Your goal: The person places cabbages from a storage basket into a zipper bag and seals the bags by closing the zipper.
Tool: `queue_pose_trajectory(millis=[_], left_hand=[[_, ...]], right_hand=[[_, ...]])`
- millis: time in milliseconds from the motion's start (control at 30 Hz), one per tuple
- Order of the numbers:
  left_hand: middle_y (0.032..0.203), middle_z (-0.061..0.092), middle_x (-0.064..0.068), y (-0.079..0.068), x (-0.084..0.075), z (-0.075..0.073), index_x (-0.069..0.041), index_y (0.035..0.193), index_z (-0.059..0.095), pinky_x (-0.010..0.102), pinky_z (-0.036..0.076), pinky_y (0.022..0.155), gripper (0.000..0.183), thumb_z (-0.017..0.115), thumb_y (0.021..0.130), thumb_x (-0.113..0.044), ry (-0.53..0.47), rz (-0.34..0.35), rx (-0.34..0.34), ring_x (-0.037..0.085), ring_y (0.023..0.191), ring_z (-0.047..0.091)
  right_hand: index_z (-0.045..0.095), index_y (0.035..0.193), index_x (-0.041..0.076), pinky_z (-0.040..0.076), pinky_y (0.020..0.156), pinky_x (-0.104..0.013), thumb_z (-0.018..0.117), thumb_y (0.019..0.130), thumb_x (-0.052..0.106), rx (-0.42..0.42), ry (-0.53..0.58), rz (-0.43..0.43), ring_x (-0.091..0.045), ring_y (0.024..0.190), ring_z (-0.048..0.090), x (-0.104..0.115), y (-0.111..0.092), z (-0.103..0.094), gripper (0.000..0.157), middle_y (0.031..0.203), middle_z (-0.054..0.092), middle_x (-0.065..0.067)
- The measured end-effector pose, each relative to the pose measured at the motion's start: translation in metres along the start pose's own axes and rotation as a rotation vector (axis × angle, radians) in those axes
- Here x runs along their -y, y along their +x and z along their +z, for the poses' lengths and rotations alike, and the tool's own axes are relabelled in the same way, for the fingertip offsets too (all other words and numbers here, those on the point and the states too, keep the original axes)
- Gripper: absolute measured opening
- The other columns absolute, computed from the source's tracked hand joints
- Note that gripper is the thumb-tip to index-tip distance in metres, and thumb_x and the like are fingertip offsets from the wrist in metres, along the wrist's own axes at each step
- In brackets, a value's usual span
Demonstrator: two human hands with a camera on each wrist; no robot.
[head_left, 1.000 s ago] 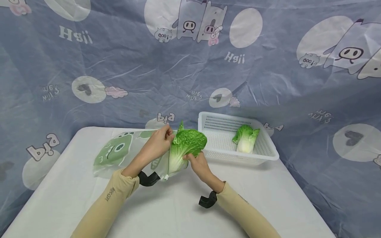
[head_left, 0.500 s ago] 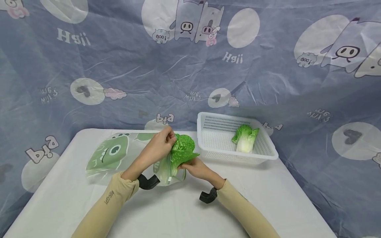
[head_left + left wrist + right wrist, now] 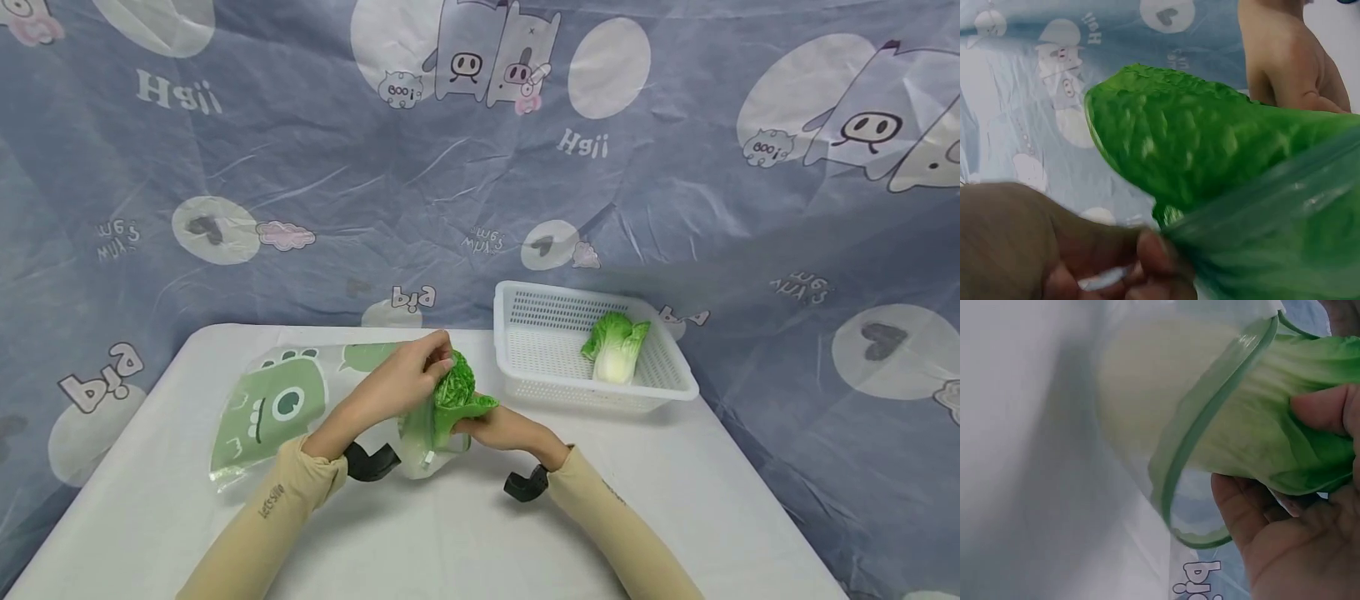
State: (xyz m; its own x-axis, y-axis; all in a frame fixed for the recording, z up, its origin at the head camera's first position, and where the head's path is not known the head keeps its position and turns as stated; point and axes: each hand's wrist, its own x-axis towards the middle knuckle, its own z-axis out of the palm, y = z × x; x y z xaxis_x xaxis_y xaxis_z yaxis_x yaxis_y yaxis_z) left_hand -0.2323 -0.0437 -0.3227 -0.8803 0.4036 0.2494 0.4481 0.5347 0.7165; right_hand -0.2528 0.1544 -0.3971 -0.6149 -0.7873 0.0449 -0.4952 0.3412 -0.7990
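Note:
A head of Chinese cabbage (image 3: 454, 386) lies partly inside a clear zip bag (image 3: 288, 405) printed with a green monster. Its white base (image 3: 1147, 381) is within the bag's mouth, while the leafy end (image 3: 1166, 134) sticks out. My left hand (image 3: 408, 375) pinches the far edge of the bag's opening between thumb and fingers. With thumb above and fingers below, my right hand (image 3: 501, 423) grips the cabbage at its leaves, just outside the green zip strip (image 3: 1210, 403).
A white perforated basket (image 3: 517, 373) stands at the back right of the white table (image 3: 450, 542), with a second Chinese cabbage (image 3: 617, 350) in it. A patterned blue-grey curtain (image 3: 450, 183) hangs behind the table.
The cabbage has turned and gone base first into the bag's mouth, lower and slightly left. My right hand followed it; my left hand keeps its pinch on the bag and is slightly lower.

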Motion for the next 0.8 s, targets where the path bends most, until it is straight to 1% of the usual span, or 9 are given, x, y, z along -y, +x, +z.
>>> queue_pose_trajectory(millis=[100, 200, 333, 433, 533, 600, 667, 733, 800], left_hand=[[0.077, 0.052, 0.004, 0.0, 0.002, -0.001, -0.007, 0.095, 0.053, 0.028, 0.04, 0.056, 0.005, 0.049, 0.098, -0.009, -0.015, -0.112, -0.039, 0.015, 0.061, 0.046], [0.08, 0.054, 0.006, 0.001, 0.003, 0.0, -0.005, 0.097, 0.054, 0.028, 0.041, 0.057, 0.006, 0.049, 0.097, -0.009, -0.012, -0.159, -0.047, 0.015, 0.061, 0.047], [0.079, 0.056, 0.004, 0.001, 0.0, 0.001, -0.006, 0.097, 0.054, 0.028, 0.042, 0.058, 0.005, 0.05, 0.096, -0.009, 0.0, -0.113, 0.007, 0.014, 0.061, 0.048], [0.078, 0.055, 0.002, 0.0, -0.001, 0.002, -0.007, 0.096, 0.055, 0.027, 0.042, 0.059, 0.004, 0.051, 0.096, -0.007, 0.026, -0.037, 0.045, 0.012, 0.062, 0.048], [0.075, 0.052, -0.001, -0.001, -0.002, 0.003, -0.009, 0.094, 0.055, 0.025, 0.041, 0.058, 0.005, 0.051, 0.095, -0.006, 0.057, 0.045, 0.073, 0.01, 0.062, 0.046], [0.072, 0.05, -0.002, -0.003, -0.004, 0.002, -0.009, 0.092, 0.055, 0.023, 0.039, 0.057, 0.006, 0.051, 0.095, -0.005, 0.067, 0.083, 0.09, 0.009, 0.061, 0.045], [0.069, 0.048, -0.003, -0.005, -0.007, 0.001, -0.01, 0.09, 0.054, 0.023, 0.038, 0.055, 0.007, 0.051, 0.094, -0.005, 0.067, 0.09, 0.099, 0.008, 0.059, 0.043], [0.07, 0.049, -0.002, -0.006, -0.009, -0.001, -0.01, 0.09, 0.055, 0.024, 0.038, 0.055, 0.007, 0.05, 0.095, -0.006, 0.056, 0.064, 0.088, 0.009, 0.059, 0.044], [0.073, 0.053, 0.0, -0.006, -0.008, -0.004, -0.008, 0.092, 0.056, 0.025, 0.04, 0.056, 0.008, 0.049, 0.094, -0.005, 0.042, 0.016, 0.048, 0.01, 0.061, 0.046]], right_hand=[[0.044, 0.134, -0.003, 0.041, 0.103, -0.025, 0.055, 0.094, 0.002, 0.034, 0.005, 0.006, -0.011, 0.114, 0.05, 0.008, -0.001, 0.0, 0.042, 0.13, 0.054, -0.016], [0.049, 0.128, -0.002, 0.044, 0.099, -0.026, 0.056, 0.094, 0.002, 0.051, 0.01, -0.014, -0.009, 0.105, 0.052, 0.008, 0.0, 0.003, 0.034, 0.119, 0.057, -0.016], [0.045, 0.133, 0.002, 0.04, 0.104, -0.027, 0.055, 0.094, 0.002, 0.032, -0.012, -0.03, -0.009, 0.113, 0.05, -0.007, 0.004, 0.007, 0.04, 0.127, 0.054, -0.012], [0.043, 0.136, 0.007, 0.04, 0.103, -0.025, 0.053, 0.095, 0.004, 0.01, -0.046, -0.02, -0.007, 0.115, 0.048, -0.018, 0.007, 0.008, 0.042, 0.131, 0.051, -0.005], [0.052, 0.124, 0.009, 0.045, 0.09, -0.023, 0.048, 0.097, 0.006, -0.015, -0.073, -0.014, -0.008, 0.1, 0.051, -0.022, 0.01, 0.009, 0.027, 0.113, 0.056, -0.002], [0.055, 0.112, 0.008, 0.045, 0.082, -0.023, 0.045, 0.098, 0.007, -0.038, -0.099, -0.018, -0.009, 0.09, 0.05, -0.022, 0.012, 0.01, 0.017, 0.1, 0.054, -0.001], [0.055, 0.108, 0.008, 0.044, 0.08, -0.023, 0.042, 0.099, 0.007, -0.067, -0.124, -0.017, -0.01, 0.089, 0.049, -0.022, 0.014, 0.012, 0.016, 0.097, 0.053, 0.0], [0.055, 0.116, 0.008, 0.045, 0.086, -0.024, 0.041, 0.1, 0.008, -0.097, -0.142, -0.008, -0.009, 0.094, 0.05, -0.02, 0.015, 0.013, 0.021, 0.106, 0.056, 0.0], [0.05, 0.128, 0.007, 0.044, 0.091, -0.025, 0.042, 0.1, 0.009, -0.113, -0.159, 0.014, -0.009, 0.101, 0.05, -0.017, 0.015, 0.015, 0.029, 0.118, 0.055, -0.001]])
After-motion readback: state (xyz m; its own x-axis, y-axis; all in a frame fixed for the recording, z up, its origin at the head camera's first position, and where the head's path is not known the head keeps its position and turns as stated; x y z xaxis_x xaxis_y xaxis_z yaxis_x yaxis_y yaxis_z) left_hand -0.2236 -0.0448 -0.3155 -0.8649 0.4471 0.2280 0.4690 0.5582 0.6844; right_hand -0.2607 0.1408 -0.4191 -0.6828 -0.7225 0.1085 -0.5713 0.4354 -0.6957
